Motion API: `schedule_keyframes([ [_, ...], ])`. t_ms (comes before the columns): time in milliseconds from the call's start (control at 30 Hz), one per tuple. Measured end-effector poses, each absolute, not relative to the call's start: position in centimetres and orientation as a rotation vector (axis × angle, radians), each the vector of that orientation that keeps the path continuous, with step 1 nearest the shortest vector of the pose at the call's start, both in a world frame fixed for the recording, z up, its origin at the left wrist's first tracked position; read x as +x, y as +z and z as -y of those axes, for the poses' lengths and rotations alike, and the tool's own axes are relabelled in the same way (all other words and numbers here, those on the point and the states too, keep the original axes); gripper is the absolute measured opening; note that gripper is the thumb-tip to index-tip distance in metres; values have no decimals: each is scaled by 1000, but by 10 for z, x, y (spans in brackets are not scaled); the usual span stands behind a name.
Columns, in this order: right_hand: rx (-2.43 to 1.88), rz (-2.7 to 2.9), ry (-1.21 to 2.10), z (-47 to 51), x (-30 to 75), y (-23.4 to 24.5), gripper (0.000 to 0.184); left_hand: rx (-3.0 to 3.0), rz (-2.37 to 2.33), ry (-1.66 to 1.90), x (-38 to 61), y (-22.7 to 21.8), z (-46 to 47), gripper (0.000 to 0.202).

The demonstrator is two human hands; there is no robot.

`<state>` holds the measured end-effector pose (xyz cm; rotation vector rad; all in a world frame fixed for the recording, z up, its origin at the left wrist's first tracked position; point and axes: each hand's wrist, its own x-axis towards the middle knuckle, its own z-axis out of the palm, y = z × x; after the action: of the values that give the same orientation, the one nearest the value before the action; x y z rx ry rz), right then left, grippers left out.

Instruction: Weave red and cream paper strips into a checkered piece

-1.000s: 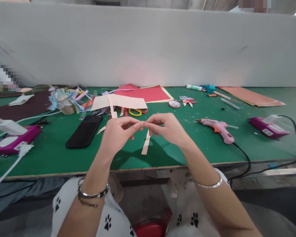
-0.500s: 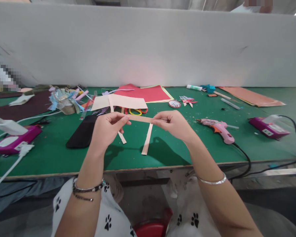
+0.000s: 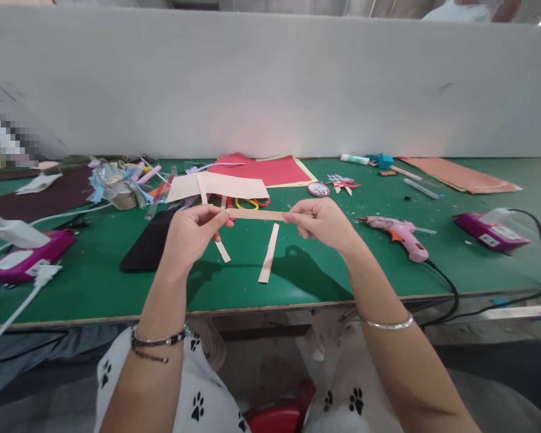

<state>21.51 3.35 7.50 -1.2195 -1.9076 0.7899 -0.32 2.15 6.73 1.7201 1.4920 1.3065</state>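
Observation:
Between my two hands a narrow peach paper strip [image 3: 258,214] is stretched level above the table. My left hand [image 3: 199,230] pinches its left end between thumb and fingers. The right end is pinched by my right hand [image 3: 318,221]. Below the held strip, a second paper strip [image 3: 269,254] lies slanted on the green table. A long pale strip [image 3: 223,251] passes partly behind my left hand, its lower end showing. Behind my hands lies a cream paper sheet [image 3: 234,186], with yellow and red rings [image 3: 247,204] at its front edge.
A pink glue gun [image 3: 403,234] lies at the right, its cord running off the table edge. Purple power sockets [image 3: 489,233] sit at the far right and far left. A black phone-like slab [image 3: 146,243] is beside my left hand. Red paper [image 3: 270,169] lies at the back.
My right hand has shifted slightly right and my left slightly left along the strip, showing more of it between them. The slanted strip below is now fully uncovered.

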Motion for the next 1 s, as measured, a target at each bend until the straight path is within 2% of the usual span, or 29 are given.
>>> schedule_keyframes([
  [500,-1133,1718,938,-41,226,73,16,1634,-1549,1384,-9,67,-24,13],
  [1000,-1055,1811,1091,-40,231,74,12,1598,-1543,1416,-18,68,-24,11],
])
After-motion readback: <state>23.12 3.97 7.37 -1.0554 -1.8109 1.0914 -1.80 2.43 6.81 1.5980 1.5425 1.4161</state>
